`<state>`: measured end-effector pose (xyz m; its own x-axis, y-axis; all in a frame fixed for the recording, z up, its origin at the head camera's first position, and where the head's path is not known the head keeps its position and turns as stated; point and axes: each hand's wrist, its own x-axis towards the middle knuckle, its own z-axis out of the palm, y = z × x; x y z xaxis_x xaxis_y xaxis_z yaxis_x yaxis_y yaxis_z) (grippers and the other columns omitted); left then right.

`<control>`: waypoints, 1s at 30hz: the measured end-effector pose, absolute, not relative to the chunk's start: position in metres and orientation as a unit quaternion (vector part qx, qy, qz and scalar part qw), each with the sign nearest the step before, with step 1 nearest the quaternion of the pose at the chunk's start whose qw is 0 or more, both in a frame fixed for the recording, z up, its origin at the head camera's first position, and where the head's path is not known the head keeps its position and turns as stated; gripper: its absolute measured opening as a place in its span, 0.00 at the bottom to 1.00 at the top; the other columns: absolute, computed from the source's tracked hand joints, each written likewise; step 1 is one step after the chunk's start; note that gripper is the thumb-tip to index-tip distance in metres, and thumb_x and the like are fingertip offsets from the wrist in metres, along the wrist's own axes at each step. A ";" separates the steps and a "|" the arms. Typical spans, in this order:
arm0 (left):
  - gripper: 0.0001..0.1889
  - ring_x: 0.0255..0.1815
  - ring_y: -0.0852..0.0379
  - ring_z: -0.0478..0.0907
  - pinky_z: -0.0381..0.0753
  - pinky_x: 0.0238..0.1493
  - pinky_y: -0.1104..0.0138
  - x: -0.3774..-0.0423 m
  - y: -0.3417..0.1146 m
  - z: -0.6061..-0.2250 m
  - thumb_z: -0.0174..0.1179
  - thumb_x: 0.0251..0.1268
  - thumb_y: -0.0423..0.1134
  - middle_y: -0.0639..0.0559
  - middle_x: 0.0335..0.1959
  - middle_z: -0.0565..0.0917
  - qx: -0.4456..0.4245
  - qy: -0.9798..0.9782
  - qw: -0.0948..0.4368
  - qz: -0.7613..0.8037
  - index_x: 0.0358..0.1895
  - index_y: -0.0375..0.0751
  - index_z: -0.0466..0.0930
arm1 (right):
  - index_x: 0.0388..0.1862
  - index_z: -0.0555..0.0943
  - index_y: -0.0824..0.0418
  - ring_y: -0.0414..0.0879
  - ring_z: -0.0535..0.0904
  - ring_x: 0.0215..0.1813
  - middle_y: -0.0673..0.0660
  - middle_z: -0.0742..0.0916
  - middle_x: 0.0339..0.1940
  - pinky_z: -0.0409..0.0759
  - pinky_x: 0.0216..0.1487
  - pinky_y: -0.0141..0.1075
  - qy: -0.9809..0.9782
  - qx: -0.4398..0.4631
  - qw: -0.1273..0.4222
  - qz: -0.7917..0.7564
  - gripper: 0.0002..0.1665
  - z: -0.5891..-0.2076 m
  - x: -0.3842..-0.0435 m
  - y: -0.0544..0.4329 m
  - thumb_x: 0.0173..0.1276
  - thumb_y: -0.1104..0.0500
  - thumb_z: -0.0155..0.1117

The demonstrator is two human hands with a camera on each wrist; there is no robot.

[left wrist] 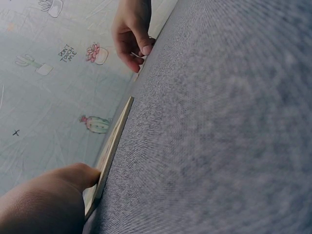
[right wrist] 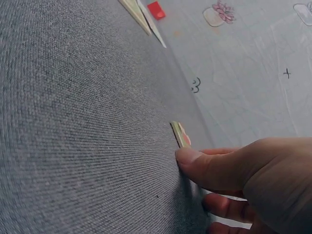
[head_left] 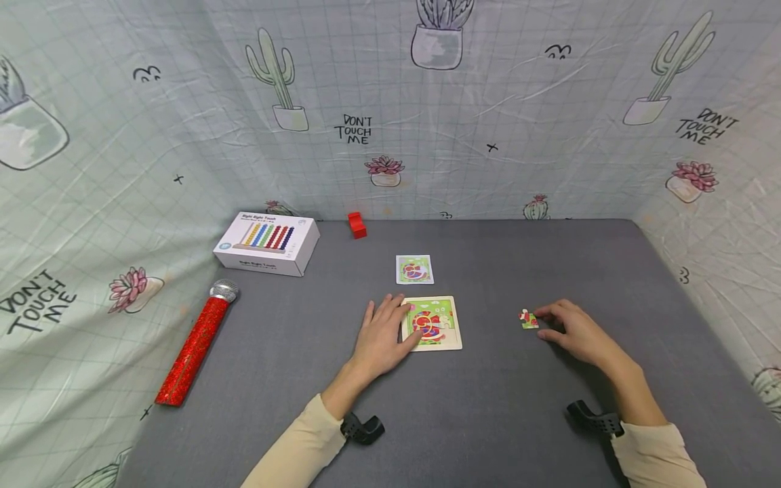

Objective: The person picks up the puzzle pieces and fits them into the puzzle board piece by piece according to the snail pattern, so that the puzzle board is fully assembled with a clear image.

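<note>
A square wooden jigsaw board (head_left: 451,340) with a green and red picture lies flat on the grey table. My left hand (head_left: 379,339) rests on its left side, fingers stretched along the edge and thumb (left wrist: 83,175) on the near part. Off to the right is a small jigsaw piece (head_left: 528,320) with green, red and white print. The thumb and index finger of my right hand (head_left: 576,332) are at the piece's right side, pinching it. Up close, the right thumb (right wrist: 190,160) meets the piece's end (right wrist: 180,134). Part of the piece is hidden by the fingers.
Beyond the board lies a square picture card (head_left: 415,270). A red block (head_left: 357,225) and a white toy box (head_left: 268,242) stand at the back. At the left lies a red glittery microphone (head_left: 194,349). Printed cloth (head_left: 488,176) hangs behind the table (head_left: 488,420).
</note>
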<state>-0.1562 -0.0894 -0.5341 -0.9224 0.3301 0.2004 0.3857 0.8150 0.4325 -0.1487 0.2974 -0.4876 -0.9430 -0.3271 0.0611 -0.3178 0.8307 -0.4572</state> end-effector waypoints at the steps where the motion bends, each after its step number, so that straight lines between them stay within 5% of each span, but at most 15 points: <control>1: 0.33 0.80 0.44 0.59 0.48 0.80 0.42 -0.156 -0.089 -0.534 0.58 0.68 0.59 0.45 0.75 0.69 -0.188 -0.951 0.058 -0.240 0.69 0.43 0.73 | 0.53 0.82 0.67 0.50 0.78 0.44 0.60 0.83 0.45 0.77 0.44 0.46 0.956 -0.168 0.011 -0.239 0.20 -0.488 -0.149 0.297 0.63 0.62 0.72; 15: 0.32 0.80 0.45 0.58 0.48 0.80 0.42 -0.157 -0.090 -0.535 0.58 0.68 0.59 0.46 0.76 0.69 -0.188 -0.951 0.056 -0.238 0.69 0.43 0.73 | 0.58 0.80 0.65 0.40 0.66 0.33 0.53 0.77 0.35 0.66 0.35 0.34 0.956 -0.169 0.016 -0.241 0.22 -0.491 -0.158 0.292 0.69 0.56 0.68; 30: 0.33 0.80 0.45 0.59 0.48 0.80 0.42 -0.157 -0.089 -0.535 0.57 0.68 0.59 0.46 0.75 0.69 -0.188 -0.952 0.057 -0.236 0.70 0.43 0.72 | 0.48 0.79 0.66 0.46 0.71 0.40 0.59 0.78 0.41 0.72 0.40 0.38 0.955 -0.133 0.049 -0.259 0.16 -0.489 -0.161 0.289 0.69 0.56 0.69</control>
